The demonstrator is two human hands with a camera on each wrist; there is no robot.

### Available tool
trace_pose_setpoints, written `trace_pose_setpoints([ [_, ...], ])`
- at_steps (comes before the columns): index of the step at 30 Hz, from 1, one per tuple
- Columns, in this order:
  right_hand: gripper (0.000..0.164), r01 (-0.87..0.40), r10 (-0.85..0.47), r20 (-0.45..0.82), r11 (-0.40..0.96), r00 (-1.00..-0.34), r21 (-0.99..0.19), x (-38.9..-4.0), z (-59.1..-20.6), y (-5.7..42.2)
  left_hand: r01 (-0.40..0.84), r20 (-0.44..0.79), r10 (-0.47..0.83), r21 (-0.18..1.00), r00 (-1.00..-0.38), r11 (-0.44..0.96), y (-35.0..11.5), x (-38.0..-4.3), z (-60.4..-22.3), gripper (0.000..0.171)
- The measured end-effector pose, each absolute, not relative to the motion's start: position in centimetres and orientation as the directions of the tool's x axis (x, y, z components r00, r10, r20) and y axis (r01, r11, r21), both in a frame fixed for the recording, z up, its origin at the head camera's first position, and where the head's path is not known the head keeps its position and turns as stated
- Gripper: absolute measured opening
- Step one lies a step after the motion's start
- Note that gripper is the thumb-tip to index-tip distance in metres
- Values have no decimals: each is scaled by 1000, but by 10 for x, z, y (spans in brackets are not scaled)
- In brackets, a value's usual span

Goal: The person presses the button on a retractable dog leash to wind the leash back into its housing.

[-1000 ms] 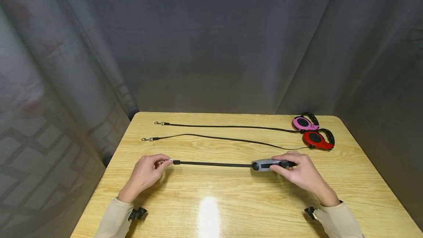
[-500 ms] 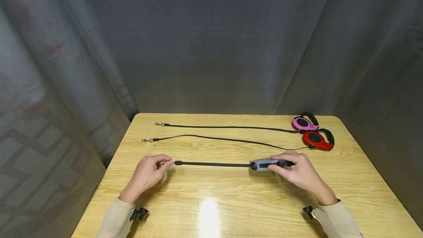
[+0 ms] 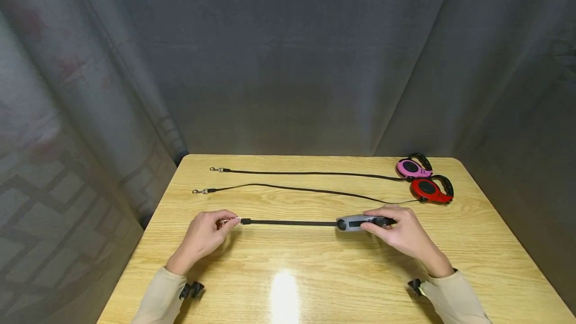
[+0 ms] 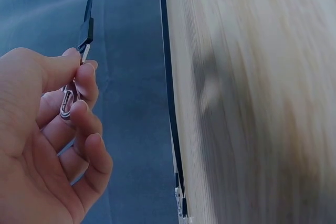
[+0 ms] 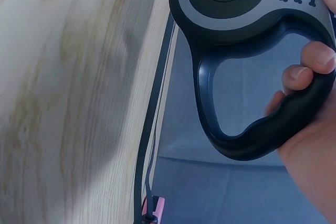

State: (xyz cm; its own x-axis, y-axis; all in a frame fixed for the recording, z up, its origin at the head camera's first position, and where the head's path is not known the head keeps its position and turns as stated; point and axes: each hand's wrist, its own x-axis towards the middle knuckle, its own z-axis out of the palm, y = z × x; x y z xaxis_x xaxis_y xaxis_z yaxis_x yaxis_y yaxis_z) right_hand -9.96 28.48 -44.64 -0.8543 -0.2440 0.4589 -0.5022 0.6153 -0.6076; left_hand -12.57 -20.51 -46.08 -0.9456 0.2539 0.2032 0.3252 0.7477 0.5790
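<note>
My left hand (image 3: pixel 203 234) pinches the metal snap hook (image 4: pixel 67 104) of a grey retractable dog leash between thumb and forefinger, its other fingers loosely curled. From the hook a flat black strap (image 3: pixel 292 223) runs almost straight to the grey leash case (image 3: pixel 352 223), held edge-up above the table. My right hand (image 3: pixel 405 229) grips this case by its black loop handle, with fingertips through the opening in the right wrist view. Bone-shaped marks and a dark round disc show on the case's side (image 5: pixel 275 1).
Behind my hands, a red retractable leash (image 3: pixel 432 190) and a pink one (image 3: pixel 410 168) lie at the back right. Their black cords stretch leftward to snap hooks (image 3: pixel 199 191) on the wooden table (image 3: pixel 288 259). Grey curtains (image 3: pixel 288 64) hang around the table.
My hands have come slightly closer together: the left shifted a little right, the right a little left. The strap between hook and grey case is somewhat shorter. Both grips stay the same.
</note>
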Motion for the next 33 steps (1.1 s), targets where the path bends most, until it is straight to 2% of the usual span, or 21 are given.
trace_pose_setpoints([
  [15,32,-516,-258,459,578,-850,-632,-102,-445,277,307,181,248,586,-952,750,-202,-126,-462,9],
  [33,32,-522,-255,472,595,-844,-611,-103,-450,272,318,188,257,578,-948,751,-202,-127,-464,10],
])
